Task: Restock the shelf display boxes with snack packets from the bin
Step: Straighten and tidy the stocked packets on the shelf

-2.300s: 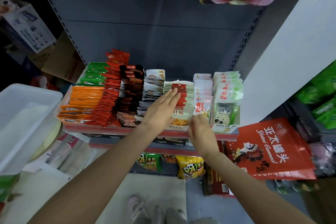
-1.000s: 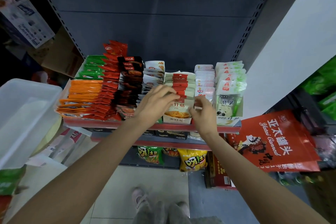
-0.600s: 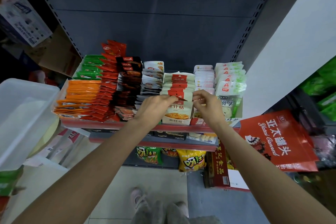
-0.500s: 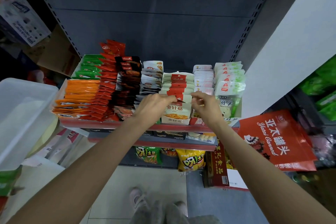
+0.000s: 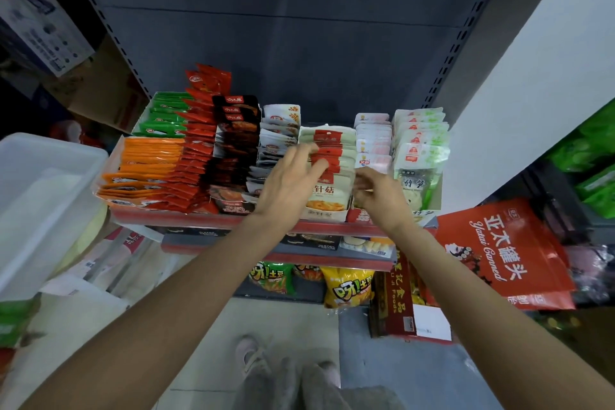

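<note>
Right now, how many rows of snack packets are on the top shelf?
8: orange, green, red, black, white-grey, white-red, pink, pale green. The hands may hide some.

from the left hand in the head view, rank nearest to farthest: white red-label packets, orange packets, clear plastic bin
From the left hand:
1. white red-label packets, under its fingertips, mid-shelf.
2. orange packets, shelf's left end.
3. clear plastic bin, beyond the shelf, far left.
</note>
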The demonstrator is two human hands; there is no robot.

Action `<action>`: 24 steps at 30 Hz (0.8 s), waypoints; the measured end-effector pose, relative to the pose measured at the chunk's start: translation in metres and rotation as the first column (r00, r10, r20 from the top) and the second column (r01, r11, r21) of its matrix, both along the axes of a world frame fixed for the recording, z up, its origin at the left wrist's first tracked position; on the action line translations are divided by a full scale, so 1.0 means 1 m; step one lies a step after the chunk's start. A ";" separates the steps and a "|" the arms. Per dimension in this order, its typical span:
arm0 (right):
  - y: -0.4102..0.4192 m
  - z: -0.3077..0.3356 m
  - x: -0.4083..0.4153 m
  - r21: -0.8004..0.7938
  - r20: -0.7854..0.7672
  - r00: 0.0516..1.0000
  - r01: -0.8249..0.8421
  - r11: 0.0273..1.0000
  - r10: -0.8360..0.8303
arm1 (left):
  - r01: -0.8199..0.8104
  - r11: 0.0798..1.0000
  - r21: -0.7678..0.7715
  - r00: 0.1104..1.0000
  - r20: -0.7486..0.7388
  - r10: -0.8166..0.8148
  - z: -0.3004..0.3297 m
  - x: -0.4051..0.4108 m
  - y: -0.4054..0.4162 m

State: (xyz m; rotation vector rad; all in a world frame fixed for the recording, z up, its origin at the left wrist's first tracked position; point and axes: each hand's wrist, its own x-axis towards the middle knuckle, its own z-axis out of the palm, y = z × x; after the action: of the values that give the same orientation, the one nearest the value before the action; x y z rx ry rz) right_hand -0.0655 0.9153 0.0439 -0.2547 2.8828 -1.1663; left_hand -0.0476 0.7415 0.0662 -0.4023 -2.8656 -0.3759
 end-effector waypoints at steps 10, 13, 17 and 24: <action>-0.010 -0.008 0.003 -0.132 0.234 0.972 0.055 0.990 -0.022 | 0.069 0.976 -0.206 0.989 0.143 -0.040 -0.010 -0.009 -0.001; -0.017 -0.014 0.004 0.111 0.120 0.990 0.055 0.992 -0.068 | 0.042 0.966 -0.255 0.995 0.094 -0.018 -0.010 -0.012 0.002; -0.024 -0.019 0.001 0.251 -0.077 0.993 0.103 0.963 -0.086 | 0.026 0.966 -0.257 0.997 0.072 -0.008 -0.007 -0.017 0.006; -0.018 -0.043 0.013 0.403 -0.339 0.922 -0.037 0.914 0.186 | 0.070 0.962 -0.264 0.993 0.114 -0.041 -0.014 -0.011 0.000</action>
State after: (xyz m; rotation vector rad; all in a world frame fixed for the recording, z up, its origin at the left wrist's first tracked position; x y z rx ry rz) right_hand -0.0523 0.8972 0.0012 -0.6855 3.2792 -0.5456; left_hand -0.0590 0.7420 0.0523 -0.5248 -3.0248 -0.0166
